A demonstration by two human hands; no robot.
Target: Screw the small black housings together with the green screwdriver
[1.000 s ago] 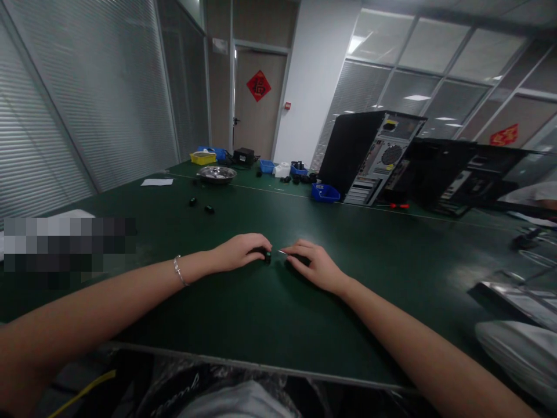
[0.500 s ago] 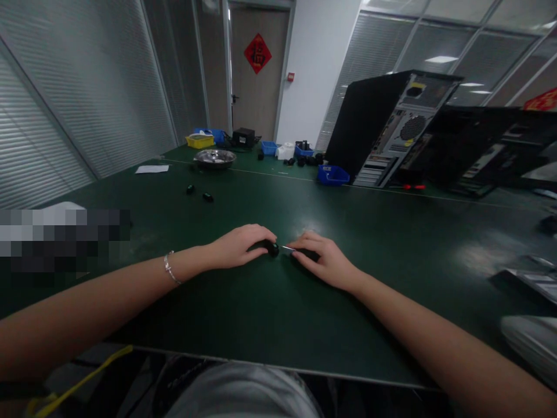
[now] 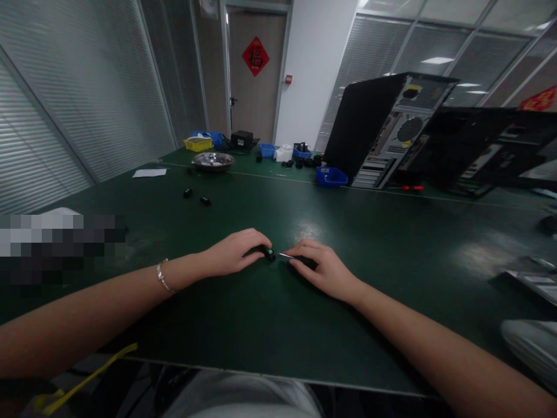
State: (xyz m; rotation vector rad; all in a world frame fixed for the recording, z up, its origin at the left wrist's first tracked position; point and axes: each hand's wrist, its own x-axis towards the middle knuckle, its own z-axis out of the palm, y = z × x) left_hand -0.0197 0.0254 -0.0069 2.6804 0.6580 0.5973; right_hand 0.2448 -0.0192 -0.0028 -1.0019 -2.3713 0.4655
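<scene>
My left fingers (image 3: 264, 240) are closed around a small black piece (image 3: 270, 254), low over the bench (image 3: 243, 331), its end poking out. My right fingers (image 3: 302, 251) pinch a slim tool (image 3: 286, 256), its metal tip just beside that end. So both are in hand and nearly lined up; I cannot make out contact or any finished change. Two dark pieces (image 3: 188, 193) (image 3: 205, 201) lie farther off, done or untouched, I cannot tell.

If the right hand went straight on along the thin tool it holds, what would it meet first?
The right hand would, tip of the tool leading, probably first meet the black part in the left hand; depth is hard to judge.
</scene>
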